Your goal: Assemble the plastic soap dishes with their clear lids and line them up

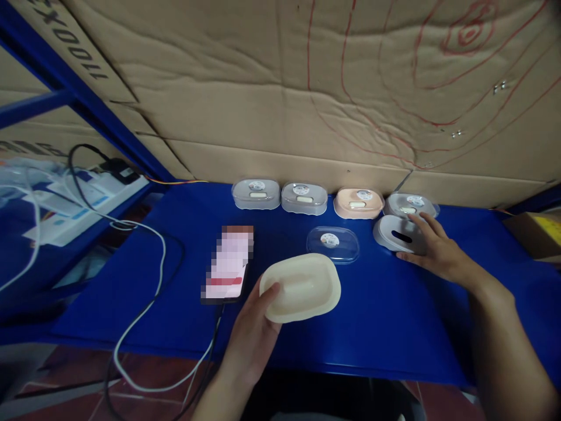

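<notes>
My left hand point(256, 321) is closed on a shallow cream oval tray point(307, 289), its thumb over the near-left rim and its fingers beneath. The tray is held above the front of the blue tabletop, its hollow side towards me. My right hand point(442, 254) spans a grey oval piece with a dark slot point(390, 231), thumb at its near edge and fingertips at its far side. This grey piece rests on the table. Between the hands, a clear plastic oval lid point(344, 242) with a round sticker lies flat.
Along the cardboard wall point(263, 105) stand two grey lidded boxes point(256, 202) point(304, 206), a peach one point(358, 210) and another grey one point(405, 202). A phone point(228, 263) with a cable point(162, 275) lies left. Power strips point(65, 216) sit far left; a carton point(532, 234) is far right.
</notes>
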Demonstrator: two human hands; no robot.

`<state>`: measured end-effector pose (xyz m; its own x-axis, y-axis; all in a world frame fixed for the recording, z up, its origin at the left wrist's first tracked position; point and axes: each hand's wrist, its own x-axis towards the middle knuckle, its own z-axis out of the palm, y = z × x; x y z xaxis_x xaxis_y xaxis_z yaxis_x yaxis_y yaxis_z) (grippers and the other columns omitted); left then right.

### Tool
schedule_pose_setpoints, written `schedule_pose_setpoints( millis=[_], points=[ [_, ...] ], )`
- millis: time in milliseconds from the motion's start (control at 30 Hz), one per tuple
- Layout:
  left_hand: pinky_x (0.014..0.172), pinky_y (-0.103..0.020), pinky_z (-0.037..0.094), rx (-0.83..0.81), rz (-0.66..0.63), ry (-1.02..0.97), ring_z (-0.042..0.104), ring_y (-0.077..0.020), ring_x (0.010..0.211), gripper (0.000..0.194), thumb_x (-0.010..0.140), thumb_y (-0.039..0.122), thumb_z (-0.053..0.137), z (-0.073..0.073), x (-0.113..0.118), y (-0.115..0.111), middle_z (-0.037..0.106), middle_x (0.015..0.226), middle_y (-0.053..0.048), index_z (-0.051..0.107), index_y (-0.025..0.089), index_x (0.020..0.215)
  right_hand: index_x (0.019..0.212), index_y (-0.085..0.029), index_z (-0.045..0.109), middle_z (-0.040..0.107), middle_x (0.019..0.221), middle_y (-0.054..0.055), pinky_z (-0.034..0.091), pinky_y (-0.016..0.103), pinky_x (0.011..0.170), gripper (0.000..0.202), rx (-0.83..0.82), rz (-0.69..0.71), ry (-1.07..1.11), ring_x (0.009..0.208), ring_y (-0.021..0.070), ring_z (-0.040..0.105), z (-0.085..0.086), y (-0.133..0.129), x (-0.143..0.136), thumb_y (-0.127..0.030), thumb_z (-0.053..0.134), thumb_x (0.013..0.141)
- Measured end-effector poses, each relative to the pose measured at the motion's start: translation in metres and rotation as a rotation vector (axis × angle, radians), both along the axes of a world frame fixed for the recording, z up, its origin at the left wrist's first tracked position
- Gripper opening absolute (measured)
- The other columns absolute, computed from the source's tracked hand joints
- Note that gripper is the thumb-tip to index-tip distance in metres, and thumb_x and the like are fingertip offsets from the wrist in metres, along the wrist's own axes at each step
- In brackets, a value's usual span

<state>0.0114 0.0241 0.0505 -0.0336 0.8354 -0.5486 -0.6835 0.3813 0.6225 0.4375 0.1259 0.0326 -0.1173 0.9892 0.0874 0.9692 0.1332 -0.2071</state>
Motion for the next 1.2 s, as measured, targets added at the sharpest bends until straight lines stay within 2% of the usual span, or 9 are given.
schedule_pose_setpoints(
  millis=[100, 200, 333, 500, 667, 767, 867, 1000, 1200],
  points=[
    [0.110, -0.041, 0.055, -0.030, 0.038, -0.005, 0.068, -0.0321, 0.132, 0.049, 0.083, 0.028, 0.088, 0.003, 0.002, 0.001, 0.080, 0.126, -0.008, 0.073, 0.020, 0.128, 0.163, -0.019, 0.035, 0.040, 0.165, 0.027, 0.048, 0.062, 0.111, 0.097, 0.056, 0.068, 0.041, 0.145, 0.0505, 0.049, 0.013, -0.003, -0.007, -0.062, 0.077, 0.087],
    [0.110, -0.041, 0.055, -0.025, 0.037, -0.006, 0.070, -0.0320, 0.129, 0.046, 0.082, 0.031, 0.089, 0.006, 0.003, 0.001, 0.082, 0.122, -0.008, 0.075, 0.020, 0.124, 0.161, -0.021, 0.039, 0.058, 0.149, 0.023, 0.048, 0.062, 0.111, 0.090, 0.163, 0.101, 0.083, 0.134, 0.0475, 0.058, 0.035, -0.012, -0.030, -0.060, 0.076, 0.089],
    [0.109, -0.042, 0.055, 0.039, -0.026, 0.019, 0.071, -0.0328, 0.126, 0.045, 0.087, 0.041, 0.085, 0.009, 0.007, -0.001, 0.081, 0.123, -0.010, 0.075, 0.019, 0.125, 0.163, -0.025, 0.030, 0.049, 0.159, 0.019, 0.045, 0.062, 0.116, 0.094, 0.227, 0.311, 0.212, 0.143, 0.0429, 0.051, 0.050, -0.035, -0.089, -0.054, 0.080, 0.089],
    [0.105, -0.041, 0.057, 0.079, -0.027, 0.051, 0.072, -0.0336, 0.125, 0.046, 0.089, 0.047, 0.082, 0.013, 0.017, -0.003, 0.082, 0.121, -0.011, 0.075, 0.018, 0.125, 0.165, -0.028, 0.025, 0.047, 0.162, 0.016, 0.044, 0.063, 0.117, 0.089, 0.059, 0.580, 0.207, 0.150, 0.0398, 0.043, 0.040, -0.058, -0.146, -0.048, 0.075, 0.095],
    [0.103, -0.034, 0.059, -0.026, 0.189, 0.085, 0.073, -0.0285, 0.125, 0.033, 0.089, 0.032, 0.083, 0.008, 0.013, -0.003, 0.083, 0.118, -0.007, 0.076, 0.022, 0.119, 0.166, -0.030, 0.026, 0.048, 0.161, 0.015, 0.043, 0.065, 0.116, 0.090, 0.174, 0.459, 0.201, 0.148, 0.0416, 0.045, 0.045, -0.054, -0.130, -0.052, 0.075, 0.094],
    [0.105, -0.035, 0.059, -0.049, 0.269, 0.068, 0.070, -0.0263, 0.131, 0.039, 0.090, 0.021, 0.079, 0.004, 0.010, -0.003, 0.080, 0.129, -0.005, 0.073, 0.025, 0.128, 0.166, -0.030, 0.028, 0.048, 0.161, 0.016, 0.042, 0.065, 0.117, 0.094, 0.283, 0.367, 0.238, 0.146, 0.0434, 0.047, 0.052, -0.051, -0.118, -0.056, 0.078, 0.090],
    [0.104, -0.038, 0.060, -0.046, 0.175, 0.023, 0.070, -0.0289, 0.130, 0.044, 0.089, 0.023, 0.081, 0.000, 0.014, -0.005, 0.079, 0.131, -0.008, 0.071, 0.024, 0.132, 0.166, -0.029, 0.029, 0.046, 0.162, 0.016, 0.043, 0.062, 0.118, 0.099, 0.268, 0.436, 0.286, 0.148, 0.0431, 0.045, 0.054, -0.057, -0.125, -0.057, 0.081, 0.087],
    [0.101, -0.040, 0.061, 0.015, -0.053, -0.027, 0.070, -0.0334, 0.129, 0.046, 0.091, 0.046, 0.079, -0.001, 0.024, -0.011, 0.078, 0.132, -0.009, 0.073, 0.021, 0.130, 0.167, -0.028, 0.029, 0.047, 0.164, 0.015, 0.045, 0.059, 0.117, 0.097, 0.090, 0.621, 0.277, 0.151, 0.0397, 0.043, 0.046, -0.069, -0.151, -0.057, 0.079, 0.089],
    [0.102, -0.042, 0.059, -0.026, -0.130, -0.039, 0.068, -0.0342, 0.130, 0.041, 0.092, 0.056, 0.075, -0.002, 0.026, -0.016, 0.082, 0.122, -0.007, 0.080, 0.024, 0.117, 0.168, -0.029, 0.028, 0.046, 0.165, 0.016, 0.048, 0.059, 0.116, 0.094, 0.040, 0.685, 0.279, 0.151, 0.0389, 0.045, 0.033, -0.075, -0.167, -0.054, 0.077, 0.092]
  ],
)
